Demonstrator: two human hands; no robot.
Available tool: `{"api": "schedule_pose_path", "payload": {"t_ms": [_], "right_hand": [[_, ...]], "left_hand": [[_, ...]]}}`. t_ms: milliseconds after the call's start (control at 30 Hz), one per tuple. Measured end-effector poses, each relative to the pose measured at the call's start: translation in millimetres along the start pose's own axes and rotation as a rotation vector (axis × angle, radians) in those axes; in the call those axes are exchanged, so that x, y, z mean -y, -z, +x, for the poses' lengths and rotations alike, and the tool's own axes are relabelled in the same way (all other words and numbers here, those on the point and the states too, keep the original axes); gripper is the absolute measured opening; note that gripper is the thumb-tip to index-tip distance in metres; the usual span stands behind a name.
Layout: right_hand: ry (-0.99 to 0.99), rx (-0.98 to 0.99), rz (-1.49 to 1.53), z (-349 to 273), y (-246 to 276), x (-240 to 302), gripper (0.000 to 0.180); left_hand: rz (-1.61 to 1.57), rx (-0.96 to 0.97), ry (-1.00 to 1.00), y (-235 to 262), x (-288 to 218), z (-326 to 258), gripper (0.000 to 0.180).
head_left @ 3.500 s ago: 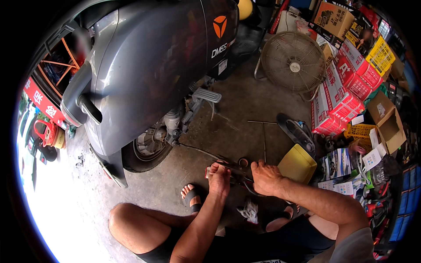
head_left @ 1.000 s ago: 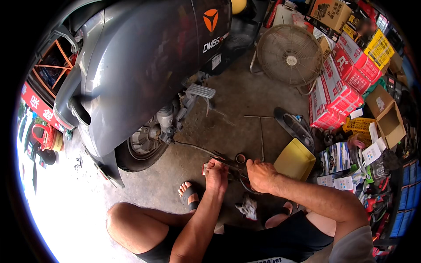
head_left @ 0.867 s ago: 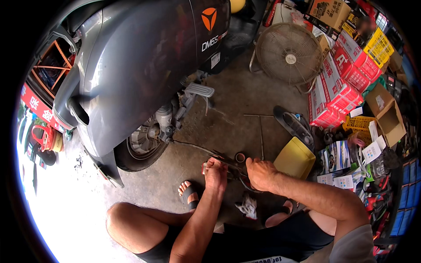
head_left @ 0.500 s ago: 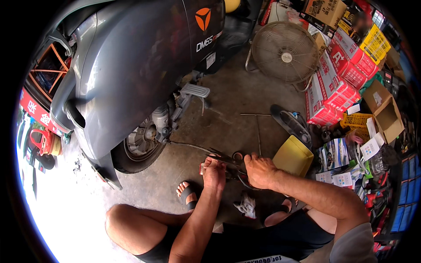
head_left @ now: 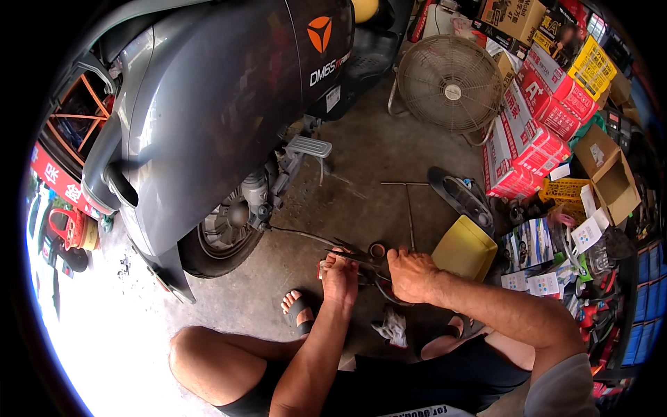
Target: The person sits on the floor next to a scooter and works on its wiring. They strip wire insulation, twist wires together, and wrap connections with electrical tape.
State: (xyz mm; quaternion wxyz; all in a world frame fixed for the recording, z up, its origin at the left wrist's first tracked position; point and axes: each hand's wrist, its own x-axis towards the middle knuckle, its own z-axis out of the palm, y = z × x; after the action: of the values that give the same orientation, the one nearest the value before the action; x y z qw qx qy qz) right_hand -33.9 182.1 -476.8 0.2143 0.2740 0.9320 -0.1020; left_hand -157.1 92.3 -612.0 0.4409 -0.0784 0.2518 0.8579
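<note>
My left hand (head_left: 340, 279) is closed in a pinch on the end of a dark cable (head_left: 306, 233), which runs from the wheel hub of a grey scooter (head_left: 208, 97). A small red and white piece shows at the side of this hand; its kind is unclear. My right hand (head_left: 411, 275) is closed around dark scissors (head_left: 368, 258), with one finger ring showing beside the thumb. Their blades lie parted over the fingertips of my left hand, at the cable end. Whether they touch the cable is hidden. A dark curved strand hangs below my right hand.
Ahead are the scooter's wheel (head_left: 226, 240) and footrest (head_left: 309, 146). A yellow tray (head_left: 464, 249), a T-shaped rod (head_left: 410, 212) and a dark cover (head_left: 460, 194) lie right. A round fan (head_left: 451, 83) and red cartons (head_left: 528, 139) stand behind. A crumpled cloth (head_left: 392, 326) lies between my feet.
The scissors' blades look slightly farther apart, and my right hand has barely shifted. My left hand keeps its pinch. The whole view has moved a little.
</note>
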Motion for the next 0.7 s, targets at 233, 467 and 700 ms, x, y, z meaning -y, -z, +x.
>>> {"api": "schedule_pose_path", "payload": {"t_ms": [233,467,700], "right_hand": [[0.003,0.003,0.013,1,0,3,0.033],[0.002,0.077,0.078,0,9,1,0.040],[0.038,0.038,0.105,3,4,-4,0.039]], "left_hand": [[0.009,0.055,-0.010,13,1,3,0.016],[0.021,0.046,0.005,6,2,3,0.011],[0.010,0.078,0.001,0,0,-1,0.012]]}}
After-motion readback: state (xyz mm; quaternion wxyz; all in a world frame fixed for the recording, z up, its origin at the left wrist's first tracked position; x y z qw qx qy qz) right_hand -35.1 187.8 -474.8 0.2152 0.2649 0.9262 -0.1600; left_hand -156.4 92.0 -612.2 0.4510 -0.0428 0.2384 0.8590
